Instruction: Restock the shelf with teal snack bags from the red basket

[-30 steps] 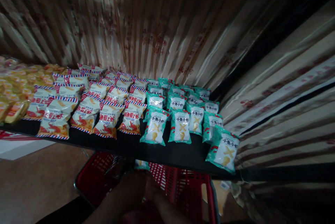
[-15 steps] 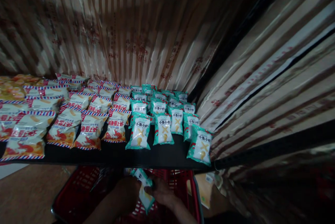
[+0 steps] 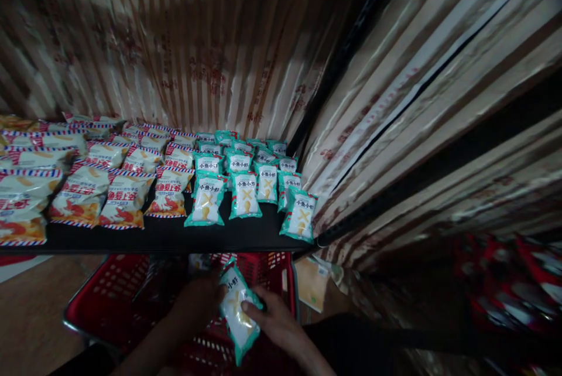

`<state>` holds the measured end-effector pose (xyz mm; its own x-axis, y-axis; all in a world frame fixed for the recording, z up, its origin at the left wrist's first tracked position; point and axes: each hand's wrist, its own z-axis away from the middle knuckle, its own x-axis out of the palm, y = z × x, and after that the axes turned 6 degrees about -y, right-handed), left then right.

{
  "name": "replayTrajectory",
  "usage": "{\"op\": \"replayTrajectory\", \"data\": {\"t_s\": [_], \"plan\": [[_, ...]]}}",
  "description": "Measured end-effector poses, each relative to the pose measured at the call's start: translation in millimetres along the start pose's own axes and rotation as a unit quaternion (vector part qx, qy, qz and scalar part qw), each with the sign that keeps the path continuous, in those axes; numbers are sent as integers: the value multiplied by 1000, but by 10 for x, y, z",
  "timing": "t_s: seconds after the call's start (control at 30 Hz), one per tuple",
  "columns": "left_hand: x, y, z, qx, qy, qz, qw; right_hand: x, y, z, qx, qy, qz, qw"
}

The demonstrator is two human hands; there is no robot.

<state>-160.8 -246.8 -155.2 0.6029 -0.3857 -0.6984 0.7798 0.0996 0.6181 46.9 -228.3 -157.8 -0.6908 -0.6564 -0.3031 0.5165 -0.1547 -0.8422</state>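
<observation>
Hands: left hand and right hand both pinch teal snack packet.
Below: red basket.
Ahead: black shelf edge, teal packets, red-striped packets.

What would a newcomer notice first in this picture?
First, the teal snack packet held by both hands, left hand and right hand, above the red basket at the bottom. Next, the rows of matching teal packets on the black shelf, with red-and-blue striped packets to their left.
</observation>
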Motion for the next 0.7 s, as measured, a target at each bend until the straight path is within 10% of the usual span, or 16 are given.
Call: {"op": "replayTrajectory", "data": {"t_s": [0.37, 0.7], "plan": [[87, 168, -129, -23, 21, 296, 955, -64, 219, 346, -14, 37, -138, 990], [159, 313, 27, -71, 9, 616, 785, 149, 97, 326, -1, 86, -167, 982]]}}
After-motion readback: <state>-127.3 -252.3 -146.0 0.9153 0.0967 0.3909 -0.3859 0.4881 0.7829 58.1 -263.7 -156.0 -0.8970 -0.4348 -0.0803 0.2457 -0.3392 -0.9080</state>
